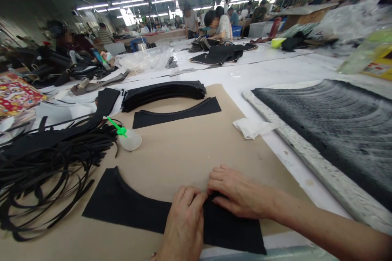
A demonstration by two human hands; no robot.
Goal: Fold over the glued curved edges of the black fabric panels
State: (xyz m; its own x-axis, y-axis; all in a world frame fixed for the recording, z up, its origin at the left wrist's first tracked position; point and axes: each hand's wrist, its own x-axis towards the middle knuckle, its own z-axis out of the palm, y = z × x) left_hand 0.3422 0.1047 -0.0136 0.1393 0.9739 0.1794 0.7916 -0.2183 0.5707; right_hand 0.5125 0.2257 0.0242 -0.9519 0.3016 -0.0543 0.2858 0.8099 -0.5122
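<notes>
A curved black fabric piece (122, 206) lies flat on a brown cardboard sheet (180, 151) near the table's front edge. My left hand (185, 222) rests on its upper edge, fingers curled and pressing at the rim. My right hand (237, 193) lies beside it with fingers pressed together on the same edge, fingertips meeting the left hand's. A second curved black piece (177, 114) lies further back, behind it a stack of like pieces (163, 91). A small squeeze bottle with a green nozzle (128, 136) lies on the cardboard.
A tangle of black strips (52, 163) fills the left. A white cloth scrap (252, 127) lies right of the cardboard. A dark board with a pale rim (330, 130) lies at the right. Other people work at far tables (219, 22).
</notes>
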